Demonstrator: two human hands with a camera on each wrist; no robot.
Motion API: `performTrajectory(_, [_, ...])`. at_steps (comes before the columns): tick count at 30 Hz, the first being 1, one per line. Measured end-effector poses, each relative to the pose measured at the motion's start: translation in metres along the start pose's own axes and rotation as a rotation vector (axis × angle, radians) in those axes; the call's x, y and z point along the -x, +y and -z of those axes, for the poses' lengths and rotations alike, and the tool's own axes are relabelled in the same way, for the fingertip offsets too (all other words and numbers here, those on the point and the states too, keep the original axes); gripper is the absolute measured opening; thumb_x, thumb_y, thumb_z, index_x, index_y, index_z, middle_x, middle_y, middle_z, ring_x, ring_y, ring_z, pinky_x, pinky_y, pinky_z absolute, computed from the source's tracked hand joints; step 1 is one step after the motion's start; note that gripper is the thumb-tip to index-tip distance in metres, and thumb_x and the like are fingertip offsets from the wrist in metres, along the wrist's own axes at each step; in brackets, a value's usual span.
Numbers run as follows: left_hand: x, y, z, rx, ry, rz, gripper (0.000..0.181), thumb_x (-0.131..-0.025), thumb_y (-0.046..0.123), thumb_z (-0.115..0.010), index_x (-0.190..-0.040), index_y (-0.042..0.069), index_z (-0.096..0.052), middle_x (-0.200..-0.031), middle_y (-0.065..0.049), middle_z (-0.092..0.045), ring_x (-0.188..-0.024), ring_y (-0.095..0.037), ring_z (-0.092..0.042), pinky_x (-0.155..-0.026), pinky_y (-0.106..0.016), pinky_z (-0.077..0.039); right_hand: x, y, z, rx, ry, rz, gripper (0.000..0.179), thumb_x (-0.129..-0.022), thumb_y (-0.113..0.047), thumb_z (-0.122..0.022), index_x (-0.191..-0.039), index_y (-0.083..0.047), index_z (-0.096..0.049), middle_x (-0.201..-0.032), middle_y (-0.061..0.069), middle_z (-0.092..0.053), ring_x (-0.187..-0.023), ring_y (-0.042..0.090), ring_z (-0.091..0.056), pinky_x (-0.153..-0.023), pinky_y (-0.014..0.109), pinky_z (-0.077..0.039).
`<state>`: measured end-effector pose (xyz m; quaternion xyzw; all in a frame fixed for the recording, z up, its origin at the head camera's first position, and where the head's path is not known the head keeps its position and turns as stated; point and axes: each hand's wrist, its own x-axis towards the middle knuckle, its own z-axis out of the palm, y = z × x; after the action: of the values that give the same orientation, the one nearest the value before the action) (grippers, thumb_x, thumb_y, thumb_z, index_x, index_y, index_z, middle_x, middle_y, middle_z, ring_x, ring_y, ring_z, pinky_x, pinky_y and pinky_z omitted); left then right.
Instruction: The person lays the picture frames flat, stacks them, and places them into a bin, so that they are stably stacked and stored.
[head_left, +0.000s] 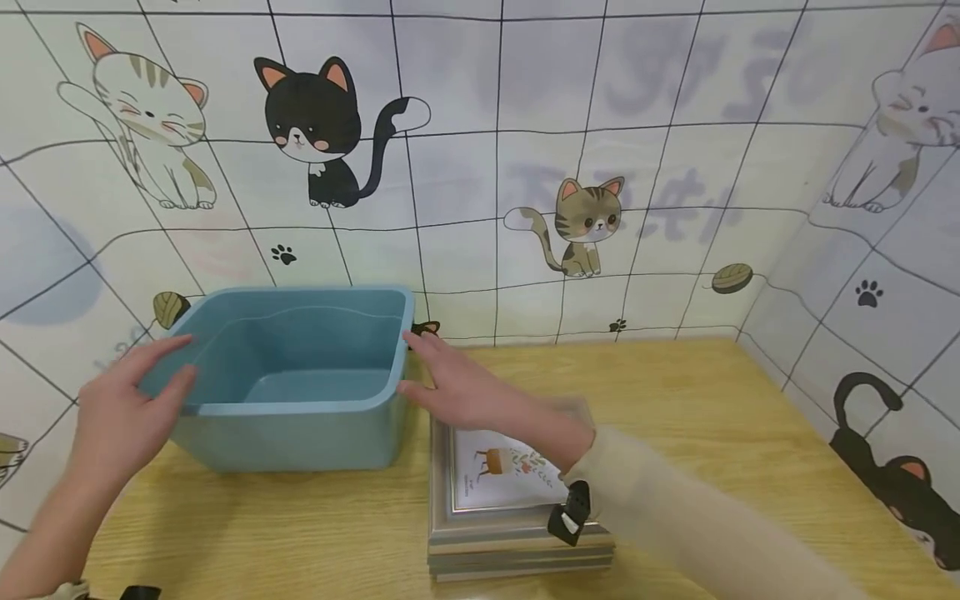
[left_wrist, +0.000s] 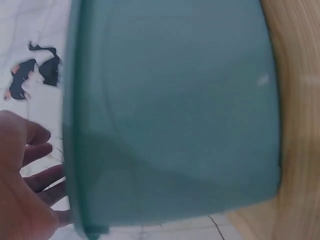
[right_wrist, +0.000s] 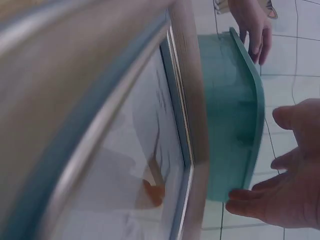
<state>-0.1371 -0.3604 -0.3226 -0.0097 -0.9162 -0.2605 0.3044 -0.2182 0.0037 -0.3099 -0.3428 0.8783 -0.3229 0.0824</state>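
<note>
A blue-green plastic bin (head_left: 292,439) stands at the left of the wooden table, and its visible inside holds nothing. My left hand (head_left: 120,421) is at the bin's left side, fingers spread and reaching over the rim. In the left wrist view, that hand (left_wrist: 22,187) lies along the rim of the bin (left_wrist: 175,110). At the right rim is my right hand (head_left: 465,390), its fingers extended and the fingertips at the edge. The right wrist view shows this hand (right_wrist: 297,182) with loosely bent fingers near the bin's rim (right_wrist: 257,107).
Under my right forearm lies a stack of picture frames (head_left: 517,533), the top one holding a print with a brown animal. The frame (right_wrist: 185,110) looms close in the right wrist view. Cat-printed sheeting (head_left: 457,175) covers the walls behind the table (head_left: 675,400).
</note>
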Motion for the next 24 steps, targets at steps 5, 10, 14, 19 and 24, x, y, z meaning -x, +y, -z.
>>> performTrajectory(5, [-0.002,-0.019,0.000,0.002,0.015,0.096,0.043,-0.104,0.012,-0.055,-0.145,-0.004,-0.053,-0.142,-0.037,-0.049,-0.143,-0.056,-0.028,-0.113,-0.071,-0.019,-0.013,-0.016,-0.017,0.083,0.009,-0.034,0.070,-0.108,-0.043,-0.051,-0.165,-0.017,-0.020,-0.170,0.014,-0.015,-0.150,0.035,-0.029,-0.118,0.048,-0.031])
performTrajectory(10, [-0.007,-0.031,-0.001,-0.015,-0.003,0.147,0.047,-0.105,0.015,-0.054,-0.148,-0.004,-0.050,-0.146,-0.038,-0.045,-0.139,-0.058,-0.034,-0.106,-0.075,-0.027,-0.021,-0.023,-0.023,0.233,-0.001,-0.059,0.072,-0.108,-0.049,-0.047,-0.165,-0.015,-0.019,-0.170,0.016,-0.013,-0.153,0.037,-0.021,-0.120,0.049,-0.027])
performTrajectory(14, [-0.010,-0.035,-0.001,-0.023,0.032,0.263,0.048,-0.105,0.018,-0.051,-0.150,0.003,-0.050,-0.151,-0.030,-0.045,-0.131,-0.059,-0.045,-0.098,-0.073,-0.039,-0.027,-0.020,-0.023,0.309,-0.023,-0.075,0.076,-0.108,-0.052,-0.041,-0.165,-0.009,-0.017,-0.170,0.018,-0.008,-0.155,0.036,-0.009,-0.122,0.053,-0.018])
performTrajectory(19, [-0.006,-0.042,0.001,-0.040,0.009,0.365,0.052,-0.106,0.021,-0.048,-0.156,0.008,-0.043,-0.159,-0.026,-0.035,-0.132,-0.058,-0.042,-0.095,-0.071,-0.042,-0.030,-0.016,-0.022,0.279,-0.060,-0.083,0.079,-0.108,-0.055,-0.037,-0.165,-0.006,-0.012,-0.171,0.015,-0.001,-0.156,0.033,-0.003,-0.122,0.054,-0.016])
performTrajectory(24, [-0.004,-0.050,0.004,0.011,-0.124,0.346,0.057,-0.108,0.027,-0.046,-0.160,0.005,-0.032,-0.158,-0.035,-0.027,-0.138,-0.063,-0.029,-0.099,-0.079,-0.031,-0.030,-0.009,-0.017,0.252,-0.090,-0.074,0.077,-0.109,-0.050,-0.035,-0.165,-0.007,-0.005,-0.171,0.012,0.005,-0.156,0.030,0.001,-0.122,0.056,-0.017])
